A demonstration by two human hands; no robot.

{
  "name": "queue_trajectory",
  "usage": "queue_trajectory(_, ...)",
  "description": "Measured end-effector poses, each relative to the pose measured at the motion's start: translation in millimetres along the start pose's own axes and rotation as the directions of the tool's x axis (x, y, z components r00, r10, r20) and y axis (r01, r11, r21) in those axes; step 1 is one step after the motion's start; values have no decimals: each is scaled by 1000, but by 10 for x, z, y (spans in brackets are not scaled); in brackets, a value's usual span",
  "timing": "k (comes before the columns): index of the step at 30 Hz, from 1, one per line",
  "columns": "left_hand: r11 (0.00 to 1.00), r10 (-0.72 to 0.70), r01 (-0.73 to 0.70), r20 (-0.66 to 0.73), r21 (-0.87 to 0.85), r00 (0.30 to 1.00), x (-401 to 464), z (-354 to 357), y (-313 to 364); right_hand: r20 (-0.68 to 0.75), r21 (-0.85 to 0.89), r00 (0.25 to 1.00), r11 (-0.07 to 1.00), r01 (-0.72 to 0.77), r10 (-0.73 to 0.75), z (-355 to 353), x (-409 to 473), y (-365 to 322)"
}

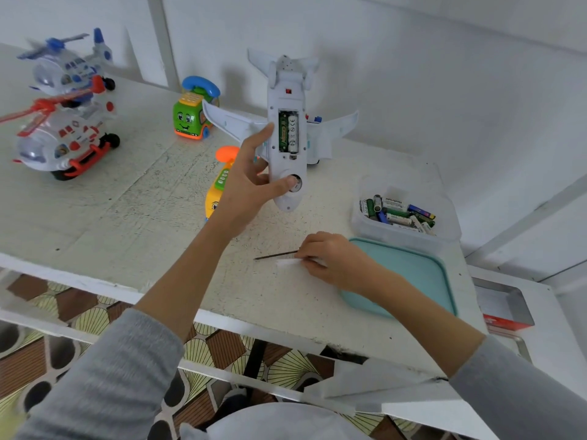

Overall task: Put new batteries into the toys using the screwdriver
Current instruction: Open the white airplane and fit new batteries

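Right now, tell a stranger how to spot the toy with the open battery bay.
Look above the middle of the white table: the left hand holds up a white airplane, belly toward the camera. Unlike the helicopters and green phone car, its compartment shows batteries.
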State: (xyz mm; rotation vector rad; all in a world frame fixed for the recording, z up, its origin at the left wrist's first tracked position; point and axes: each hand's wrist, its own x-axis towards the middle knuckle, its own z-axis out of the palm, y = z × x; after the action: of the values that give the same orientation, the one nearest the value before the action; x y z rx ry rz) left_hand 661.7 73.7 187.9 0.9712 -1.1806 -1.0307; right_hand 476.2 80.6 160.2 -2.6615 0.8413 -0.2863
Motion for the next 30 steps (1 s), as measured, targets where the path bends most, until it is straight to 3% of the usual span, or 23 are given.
queue_trajectory(3, 1000, 1, -1, 1, -4, 1000, 18, -8, 0, -49, 112, 995, 990, -82, 88, -69, 18, -9)
queue_trajectory(5, 1000, 0, 0, -2, -7, 1000, 33, -5, -1, -58, 283, 961, 928, -244, 270, -143, 9, -15)
queue_trajectory(7, 1000, -5, 5, -2, -11, 1000, 49, 4, -15, 22, 553, 904, 748, -366, 426, -213, -7, 2)
queue_trajectory(9, 1000, -11, 11, -3, -6, 1000, 66, 21, -38, 87, 747, 863, 541, -387, 497, -260, -12, 32)
queue_trajectory(12, 1000, -22, 22, 8, -5, 1000, 80, 55, -90, 117, 870, 818, 339, -357, 564, -327, -18, 68)
queue_trajectory(16, 998, -56, 56, 2, -28, 998, 72, 106, -198, 130, 942, 794, 175, -285, 594, -412, -52, 103)
queue_trajectory(23, 995, -97, 98, 37, -20, 995, 63, 183, -416, 142, 982, 776, 12, -189, 615, -559, -51, 170)
queue_trajectory(30, 993, -114, 116, 44, -38, 992, 117, 229, -493, 123, 985, 736, 9, -172, 666, -645, 51, 204)
